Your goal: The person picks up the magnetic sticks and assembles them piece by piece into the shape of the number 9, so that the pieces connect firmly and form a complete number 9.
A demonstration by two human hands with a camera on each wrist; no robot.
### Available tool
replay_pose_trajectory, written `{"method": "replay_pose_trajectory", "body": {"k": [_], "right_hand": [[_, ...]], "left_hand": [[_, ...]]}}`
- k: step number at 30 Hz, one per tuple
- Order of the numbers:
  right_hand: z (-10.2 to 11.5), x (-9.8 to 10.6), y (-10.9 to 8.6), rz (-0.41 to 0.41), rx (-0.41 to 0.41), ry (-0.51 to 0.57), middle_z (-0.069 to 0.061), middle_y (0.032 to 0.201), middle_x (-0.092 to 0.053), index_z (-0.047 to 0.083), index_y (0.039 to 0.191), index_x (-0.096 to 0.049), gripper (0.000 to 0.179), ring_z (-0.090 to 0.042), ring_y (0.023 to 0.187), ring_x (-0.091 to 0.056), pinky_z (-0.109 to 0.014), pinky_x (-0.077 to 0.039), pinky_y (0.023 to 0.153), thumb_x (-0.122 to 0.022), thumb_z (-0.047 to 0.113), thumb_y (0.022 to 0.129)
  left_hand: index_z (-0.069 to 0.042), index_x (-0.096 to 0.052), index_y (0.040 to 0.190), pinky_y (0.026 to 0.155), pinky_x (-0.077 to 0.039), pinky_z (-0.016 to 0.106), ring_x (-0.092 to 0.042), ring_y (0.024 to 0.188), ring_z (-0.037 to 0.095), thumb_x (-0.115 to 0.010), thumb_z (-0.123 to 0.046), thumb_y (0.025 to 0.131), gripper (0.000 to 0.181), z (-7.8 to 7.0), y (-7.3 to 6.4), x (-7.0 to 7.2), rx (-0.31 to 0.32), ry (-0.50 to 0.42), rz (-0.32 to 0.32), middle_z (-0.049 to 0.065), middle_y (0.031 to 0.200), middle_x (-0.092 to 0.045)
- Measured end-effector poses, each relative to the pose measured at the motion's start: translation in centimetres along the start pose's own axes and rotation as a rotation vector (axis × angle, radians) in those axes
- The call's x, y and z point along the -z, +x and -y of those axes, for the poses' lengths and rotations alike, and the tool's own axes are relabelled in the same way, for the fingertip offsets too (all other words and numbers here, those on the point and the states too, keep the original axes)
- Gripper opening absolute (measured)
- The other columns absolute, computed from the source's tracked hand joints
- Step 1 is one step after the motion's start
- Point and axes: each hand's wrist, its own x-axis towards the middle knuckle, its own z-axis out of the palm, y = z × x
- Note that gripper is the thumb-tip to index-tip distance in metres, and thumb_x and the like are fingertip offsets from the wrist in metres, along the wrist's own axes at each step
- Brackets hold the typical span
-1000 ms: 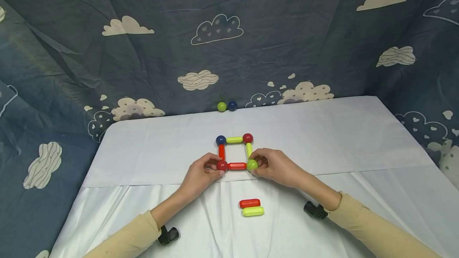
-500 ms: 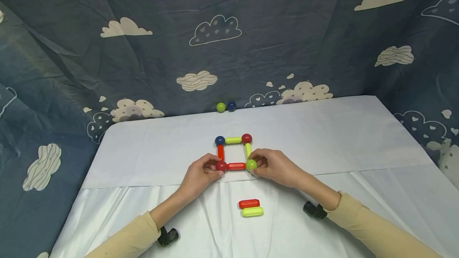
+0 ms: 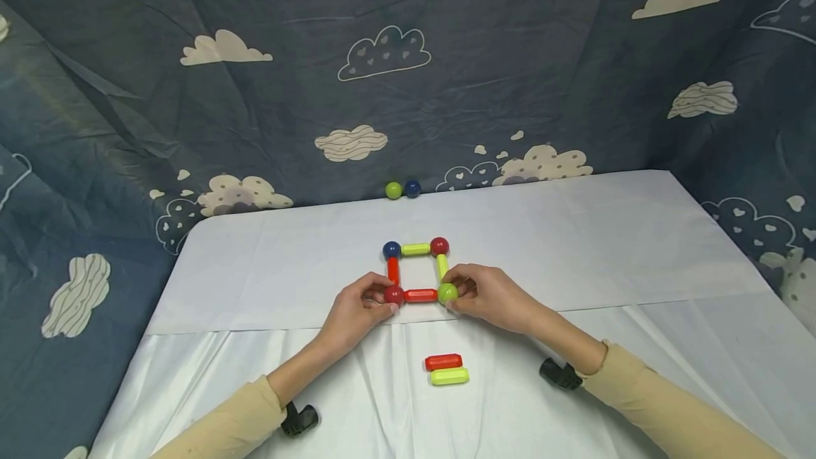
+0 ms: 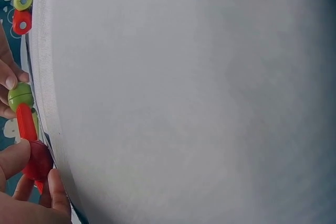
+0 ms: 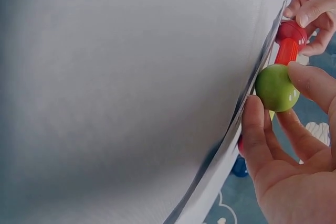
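Note:
A square of balls and rods lies on the white cloth, a ball at each corner. My left hand (image 3: 357,309) pinches the red ball (image 4: 39,161) at the near left corner between thumb and fingers. At the near right corner, my right hand (image 3: 489,296) pinches the green ball (image 5: 276,87) the same way. A red rod (image 3: 421,295) joins these two balls. Another red rod (image 3: 393,271) runs back to the blue ball (image 3: 392,250). A yellow-green rod (image 3: 443,268) leads to the far red ball (image 3: 439,246), and a second yellow-green rod (image 3: 416,249) forms the far side.
In front of the square, a loose red rod (image 3: 443,362) and a loose yellow-green rod (image 3: 450,376) lie side by side on the white cloth (image 3: 255,367). A green ball (image 3: 394,190) and a dark blue ball (image 3: 412,188) sit at the back edge, against the cloud-patterned curtain (image 3: 287,91).

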Motion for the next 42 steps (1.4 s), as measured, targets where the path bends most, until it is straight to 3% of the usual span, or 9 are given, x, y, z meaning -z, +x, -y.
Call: {"method": "replay_pose_trajectory", "body": {"k": [14, 21, 25, 32, 42], "right_hand": [[0.0, 0.4, 0.0, 0.003, -0.031, -0.007, 0.005, 0.094, -0.063, 0.011, 0.117, -0.066, 0.036, -0.015, 0.084, -0.058, -0.027, -0.052, 0.075, -0.079, 0.013, 0.083], [-0.3, 1.4, 1.1, -0.093, -0.021, 0.007, 0.0, 0.093, -0.066, 0.006, 0.112, -0.067, 0.025, -0.016, 0.083, -0.06, -0.032, -0.052, 0.074, -0.07, 0.013, 0.089], [-0.5, 1.6, 2.6, -0.112, -0.08, 0.023, -0.002, 0.088, -0.066, 0.003, 0.11, -0.068, 0.022, -0.018, 0.079, -0.06, -0.031, -0.052, 0.07, -0.069, 0.015, 0.091], [-0.9, 1.6, 4.4, -0.072, -0.231, 0.132, -0.006, 0.085, -0.069, 0.001, 0.105, -0.07, 0.023, -0.019, 0.072, -0.062, -0.028, -0.052, 0.066, -0.069, 0.02, 0.092], [-0.2, 1.2, 5.1, -0.057, -0.308, 0.057, -0.004, 0.074, -0.065, 0.003, 0.094, -0.072, 0.026, -0.018, 0.062, -0.058, -0.025, -0.044, 0.056, -0.073, 0.028, 0.088]], "left_hand": [[-0.014, -0.067, 0.114, 0.074, -0.052, 0.024, -0.057, 0.087, 0.017, -0.078, -0.007, 0.084, 0.033, 0.0, 0.0, 0.0, 0.004, 0.003, 0.002, 0.001, 0.101, -0.064], [-0.013, -0.067, 0.114, 0.073, -0.052, 0.024, -0.057, 0.087, 0.017, -0.078, -0.007, 0.084, 0.033, -0.1, 0.0, 0.1, 0.007, 0.0, -0.002, 0.001, 0.102, -0.065], [-0.013, -0.067, 0.114, 0.074, -0.052, 0.024, -0.058, 0.087, 0.017, -0.078, -0.007, 0.084, 0.033, -0.1, 0.0, 0.0, 0.015, -0.001, -0.003, 0.001, 0.102, -0.065], [-0.014, -0.067, 0.114, 0.075, -0.052, 0.025, -0.058, 0.088, 0.017, -0.078, -0.007, 0.084, 0.032, -0.1, 0.1, 0.0, 0.008, 0.0, 0.0, 0.001, 0.102, -0.064], [-0.013, -0.067, 0.114, 0.076, -0.052, 0.024, -0.057, 0.089, 0.017, -0.078, -0.008, 0.084, 0.032, -0.1, 0.1, 0.0, 0.021, 0.004, 0.005, 0.0, 0.102, -0.064]]}}
